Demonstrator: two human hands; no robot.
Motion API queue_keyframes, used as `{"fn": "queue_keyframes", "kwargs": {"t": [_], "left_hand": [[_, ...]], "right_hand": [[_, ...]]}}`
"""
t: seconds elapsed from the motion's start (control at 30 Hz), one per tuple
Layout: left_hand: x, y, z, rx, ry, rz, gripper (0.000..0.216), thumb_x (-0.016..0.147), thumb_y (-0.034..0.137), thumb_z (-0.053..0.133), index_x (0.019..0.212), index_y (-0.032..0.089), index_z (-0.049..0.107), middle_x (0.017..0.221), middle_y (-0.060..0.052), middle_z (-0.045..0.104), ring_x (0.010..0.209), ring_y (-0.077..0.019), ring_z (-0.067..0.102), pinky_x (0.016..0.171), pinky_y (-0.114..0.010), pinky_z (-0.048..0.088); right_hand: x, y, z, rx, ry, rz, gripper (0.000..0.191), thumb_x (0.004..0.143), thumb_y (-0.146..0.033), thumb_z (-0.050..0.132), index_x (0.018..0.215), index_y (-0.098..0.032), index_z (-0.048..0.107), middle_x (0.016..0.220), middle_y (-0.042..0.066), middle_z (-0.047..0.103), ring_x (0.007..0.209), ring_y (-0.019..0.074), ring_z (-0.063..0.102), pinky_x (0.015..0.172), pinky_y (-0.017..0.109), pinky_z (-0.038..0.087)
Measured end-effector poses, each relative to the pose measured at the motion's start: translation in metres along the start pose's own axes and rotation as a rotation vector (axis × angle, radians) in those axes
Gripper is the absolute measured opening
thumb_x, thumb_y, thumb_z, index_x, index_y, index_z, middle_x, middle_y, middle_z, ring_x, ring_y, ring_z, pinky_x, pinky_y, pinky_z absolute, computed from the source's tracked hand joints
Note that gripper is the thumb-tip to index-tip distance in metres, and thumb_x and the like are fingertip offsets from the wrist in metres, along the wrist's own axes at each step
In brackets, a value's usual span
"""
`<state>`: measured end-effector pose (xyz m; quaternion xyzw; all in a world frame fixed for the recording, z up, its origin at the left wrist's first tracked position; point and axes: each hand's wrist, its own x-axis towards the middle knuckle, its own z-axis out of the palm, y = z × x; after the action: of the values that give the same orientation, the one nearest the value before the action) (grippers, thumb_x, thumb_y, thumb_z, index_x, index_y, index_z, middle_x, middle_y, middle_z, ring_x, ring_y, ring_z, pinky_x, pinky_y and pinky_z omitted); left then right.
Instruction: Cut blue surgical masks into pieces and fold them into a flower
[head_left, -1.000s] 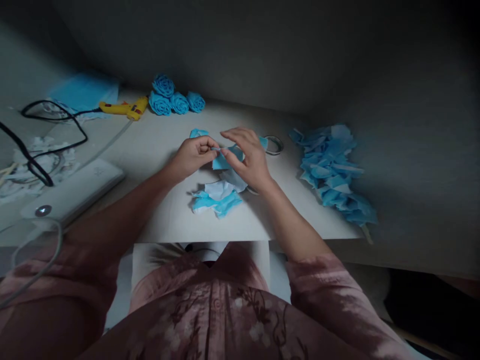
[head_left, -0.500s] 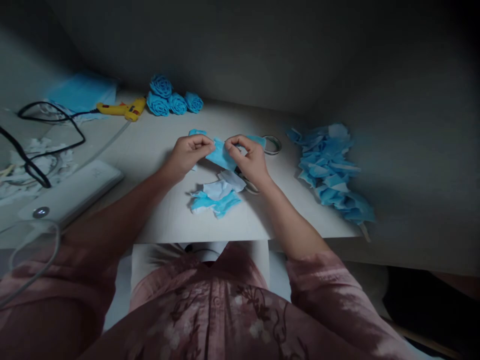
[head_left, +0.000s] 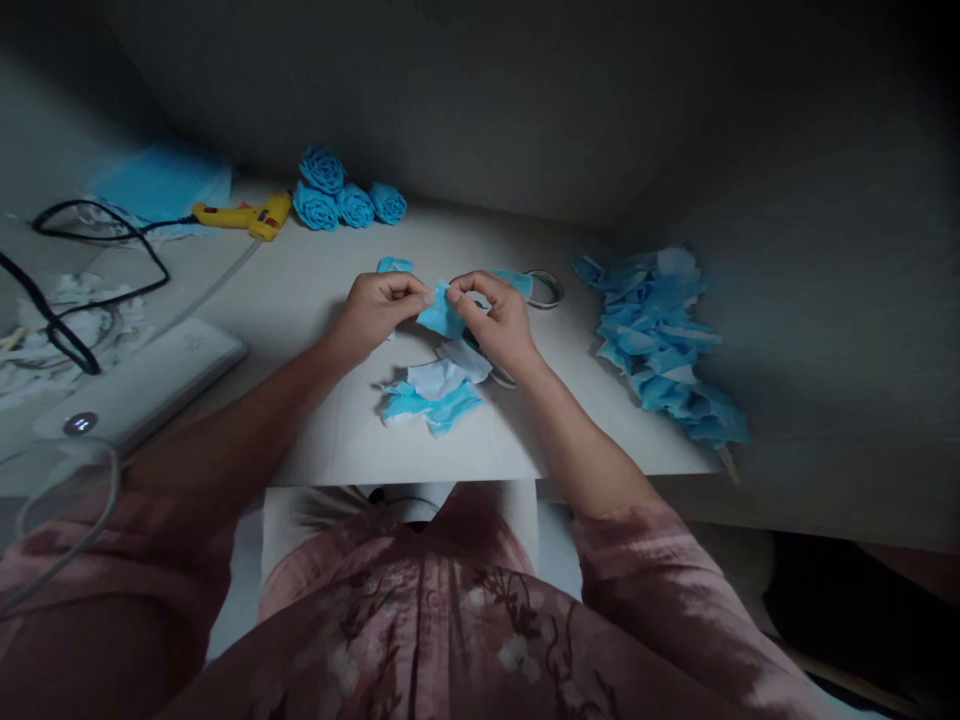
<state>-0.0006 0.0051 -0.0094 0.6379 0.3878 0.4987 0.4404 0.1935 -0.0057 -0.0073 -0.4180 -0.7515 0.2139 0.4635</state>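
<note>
A small piece of light-blue sheet (head_left: 441, 314), thin like mask fabric, is stretched between my two hands above the table. My left hand (head_left: 380, 312) pinches its left upper edge between thumb and fingers. Closed in a like pinch, my right hand (head_left: 496, 318) holds the upper right edge. Below them on the table lie crumpled blue and white scraps (head_left: 433, 392). Partly hidden under my right hand is what looks like a pair of scissors (head_left: 501, 377). Behind that hand a roll of tape (head_left: 545, 289) lies beside another blue piece (head_left: 516, 282).
Several blue rolled fabric roses (head_left: 343, 192) stand at the back, next to a yellow glue gun (head_left: 259, 216). At left are a white power bank (head_left: 150, 380) with a cable, white scraps (head_left: 75, 330) and blue sheets (head_left: 166, 182). Ruffled blue fabric (head_left: 656, 345) lies at right.
The held blue piece has shifted and now hangs narrower between my fingertips. My right fingertips have moved slightly left. Everything else on the table stays put.
</note>
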Motion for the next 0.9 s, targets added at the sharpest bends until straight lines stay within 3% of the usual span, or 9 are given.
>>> {"fn": "queue_keyframes", "kwargs": {"t": [0.27,0.5,0.63,0.73,0.8,0.9], "left_hand": [[0.003,-0.004,0.001,-0.143,0.010,-0.048,0.012,0.069,0.029,0.076,0.063,0.019,0.071,0.063,0.001,0.062,0.064,-0.0132,0.053,0.064,-0.028,0.045],[0.008,-0.007,-0.004,-0.360,-0.079,-0.191,0.023,0.074,0.041,0.075,0.077,0.018,0.075,0.067,-0.003,0.063,0.065,-0.0149,0.059,0.065,-0.029,0.051],[0.008,-0.005,-0.005,-0.301,-0.044,-0.161,0.040,0.084,0.057,0.070,0.089,0.018,0.075,0.081,-0.007,0.071,0.076,-0.0173,0.065,0.067,-0.028,0.052],[0.005,-0.004,-0.003,-0.180,-0.099,-0.105,0.036,0.076,0.052,0.081,0.086,0.018,0.074,0.086,-0.005,0.073,0.080,-0.0170,0.067,0.070,-0.027,0.051],[0.003,-0.004,-0.003,-0.136,-0.100,-0.100,0.030,0.071,0.043,0.086,0.079,0.017,0.072,0.077,-0.002,0.070,0.073,-0.0153,0.065,0.071,-0.027,0.051],[0.003,-0.005,-0.005,-0.158,-0.050,-0.108,0.023,0.074,0.036,0.083,0.074,0.017,0.070,0.070,0.000,0.067,0.065,-0.0136,0.062,0.068,-0.027,0.051]], "right_hand": [[0.000,-0.005,0.000,0.089,0.013,0.036,0.042,0.096,-0.061,0.060,0.080,-0.022,0.066,0.084,0.003,0.069,0.086,0.0195,0.061,0.089,0.036,0.047],[0.002,-0.002,-0.004,0.246,-0.005,0.158,0.048,0.087,-0.069,0.066,0.076,-0.022,0.063,0.075,0.000,0.060,0.076,0.0159,0.054,0.076,0.031,0.047],[0.003,0.000,-0.004,0.242,0.013,0.157,0.047,0.087,-0.067,0.066,0.076,-0.022,0.063,0.074,0.000,0.059,0.073,0.0148,0.052,0.072,0.030,0.045],[0.003,0.000,-0.002,0.240,0.007,0.162,0.048,0.085,-0.067,0.067,0.076,-0.021,0.066,0.074,0.000,0.061,0.073,0.0145,0.053,0.072,0.030,0.046],[0.003,0.001,-0.001,0.265,0.011,0.189,0.048,0.083,-0.068,0.071,0.084,-0.021,0.072,0.080,0.002,0.067,0.079,0.0164,0.059,0.075,0.030,0.049],[0.003,0.007,-0.003,0.377,0.006,0.261,0.054,0.086,-0.071,0.068,0.110,-0.024,0.078,0.102,0.004,0.076,0.096,0.0206,0.067,0.088,0.033,0.054]]}}
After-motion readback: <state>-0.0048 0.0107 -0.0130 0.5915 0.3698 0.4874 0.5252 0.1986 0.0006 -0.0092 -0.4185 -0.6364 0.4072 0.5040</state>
